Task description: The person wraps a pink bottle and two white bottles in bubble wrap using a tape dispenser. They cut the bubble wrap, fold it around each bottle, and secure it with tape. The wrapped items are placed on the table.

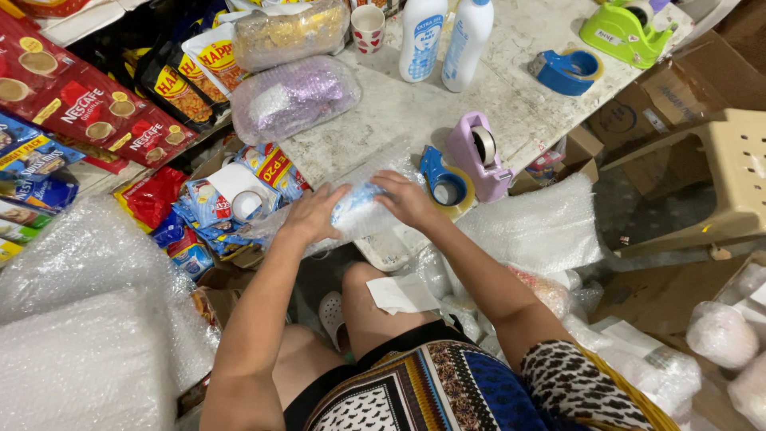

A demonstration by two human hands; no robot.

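Both hands on a bubble-wrapped packet (361, 209), blue and white contents showing through the wrap, at the near edge of the table (415, 112). Left hand (313, 214) lies flat on the packet's left side, fingers spread, grip not closed round it. Right hand (408, 199) presses on the right side from above, fingers curved over the wrap; whether it truly clasps, cannot tell.

On the table: pink tape dispenser (477, 153) just right of the right hand, blue tape dispenser (444, 185) touching it below. Further back a second blue dispenser (568, 70), a green dispenser (625, 32), two white bottles with blue labels (444, 38) standing upright, a small paper cup with red marks (368, 27). Two wrapped bundles at the table's left: purple one (292, 97), yellowish one (289, 32) behind it.

Left of the table: red sachet strips (88, 108), dark pouches with yellow labels (179, 80), blue sachets (209, 209) lower down. Bubble wrap rolls (88, 319) at lower left, a bubble wrap sheet (535, 227) at right, beige plastic chair (730, 179) at far right.
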